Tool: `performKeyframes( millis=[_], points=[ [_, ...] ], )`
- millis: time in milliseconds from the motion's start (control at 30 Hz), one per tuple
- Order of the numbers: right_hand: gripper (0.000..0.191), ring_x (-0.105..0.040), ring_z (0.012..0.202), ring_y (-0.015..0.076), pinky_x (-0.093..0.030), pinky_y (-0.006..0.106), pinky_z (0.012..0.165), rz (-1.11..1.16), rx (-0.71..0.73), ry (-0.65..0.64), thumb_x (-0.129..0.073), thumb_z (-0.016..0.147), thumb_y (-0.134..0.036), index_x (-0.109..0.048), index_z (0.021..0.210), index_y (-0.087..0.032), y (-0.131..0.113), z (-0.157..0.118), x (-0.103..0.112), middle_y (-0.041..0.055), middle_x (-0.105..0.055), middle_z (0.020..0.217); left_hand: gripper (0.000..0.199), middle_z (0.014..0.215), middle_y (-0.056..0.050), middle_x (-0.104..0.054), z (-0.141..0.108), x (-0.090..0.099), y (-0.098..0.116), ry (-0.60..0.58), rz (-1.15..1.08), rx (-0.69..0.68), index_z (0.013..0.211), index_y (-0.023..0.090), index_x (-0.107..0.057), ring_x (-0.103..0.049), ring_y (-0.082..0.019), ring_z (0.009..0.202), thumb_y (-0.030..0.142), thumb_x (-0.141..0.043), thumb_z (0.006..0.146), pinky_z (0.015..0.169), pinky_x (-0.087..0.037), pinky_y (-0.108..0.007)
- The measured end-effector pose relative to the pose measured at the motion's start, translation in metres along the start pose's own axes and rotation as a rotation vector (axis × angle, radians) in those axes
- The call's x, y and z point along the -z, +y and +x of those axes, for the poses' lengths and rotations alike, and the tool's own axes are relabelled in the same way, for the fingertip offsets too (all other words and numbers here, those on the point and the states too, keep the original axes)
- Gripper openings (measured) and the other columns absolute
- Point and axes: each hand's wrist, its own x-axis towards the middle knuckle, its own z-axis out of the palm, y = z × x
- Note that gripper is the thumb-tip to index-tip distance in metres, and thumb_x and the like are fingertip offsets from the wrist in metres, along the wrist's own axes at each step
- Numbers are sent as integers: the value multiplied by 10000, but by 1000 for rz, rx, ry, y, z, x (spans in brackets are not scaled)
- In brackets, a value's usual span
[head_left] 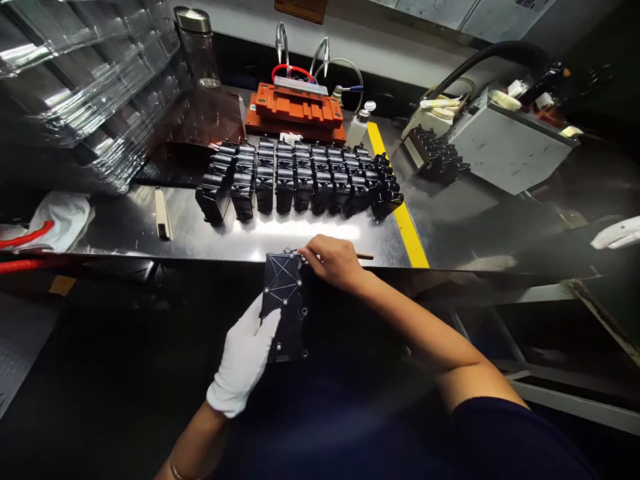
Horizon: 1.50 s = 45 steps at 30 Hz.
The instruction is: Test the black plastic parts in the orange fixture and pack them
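Note:
In my white-gloved left hand (247, 350) is a black ribbed plastic housing (285, 277), held tilted in front of the bench edge with the thumb across its face. Small round bosses or inserts dot its face and right side. My bare right hand (333, 260) is closed on a slim stick-like tool (366, 256) whose end juts out to the right. Its fingertips are at the housing's upper right corner; the tool's working tip is too small to make out. Beyond them, several rows of similar black housings (285, 190) stand on the metal bench (200, 233).
An orange fixture (297, 107) with hoses stands behind the rows, beside a white bottle (359, 127). Yellow tape (410, 237) crosses the bench. Stacked clear trays (100, 87) rise at left near a glass jar (200, 53). At far right, a white-gloved hand (617, 233) shows by a grey box (510, 140).

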Motion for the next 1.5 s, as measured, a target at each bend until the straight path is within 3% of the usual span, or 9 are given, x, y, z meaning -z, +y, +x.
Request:
performKeyframes(
  millis=[367, 700, 867, 1033, 1233, 1500],
  points=[
    [309, -537, 664, 140, -221, 265, 553, 5, 1, -37, -464, 964, -359, -623, 799, -152, 1, 6, 11, 54, -656, 791, 524, 1234, 15, -659, 2, 4, 1, 22, 123, 22, 1272, 279, -593, -597, -224, 1157, 452, -661, 782, 996, -472, -294],
    [333, -522, 605, 103, -265, 238, 536, 192, 124, 60, -467, 962, -360, -603, 738, -155, -4, -45, 10, 19, -623, 683, 552, 1245, 7, -650, 1, 2, 2, 8, 74, 22, 1292, 273, -578, -604, -224, 1148, 448, -668, 776, 940, -507, -265],
    [381, -474, 578, 103, -195, 257, 505, 54, 142, 61, -438, 972, -365, -585, 687, -158, -5, -39, 12, 18, -581, 646, 543, 1258, 6, -643, 1, 3, 0, 28, 97, 13, 1289, 278, -580, -611, -224, 1135, 451, -663, 781, 946, -501, -269],
    [383, -468, 582, 104, -187, 263, 511, 68, 218, 10, -450, 966, -380, -576, 680, -159, 0, -33, 16, 7, -550, 618, 568, 1231, -16, -661, 0, 3, -1, 5, 66, 27, 1307, 270, -564, -624, -238, 1110, 458, -663, 780, 952, -497, -300],
    [384, -486, 590, 106, -187, 270, 512, 61, 209, -11, -445, 965, -389, -593, 693, -162, 0, -32, 15, 7, -560, 628, 551, 1220, -12, -667, 2, 2, -1, 22, 86, 17, 1277, 267, -590, -614, -244, 1123, 468, -667, 770, 978, -481, -322],
    [388, -514, 573, 101, -235, 255, 521, 98, 43, 104, -451, 969, -383, -615, 702, -154, -11, -46, 5, 26, -624, 663, 510, 1232, -5, -659, 2, -2, -2, 51, 101, -26, 1251, 257, -608, -614, -229, 1119, 457, -650, 784, 978, -474, -305]
  ],
)
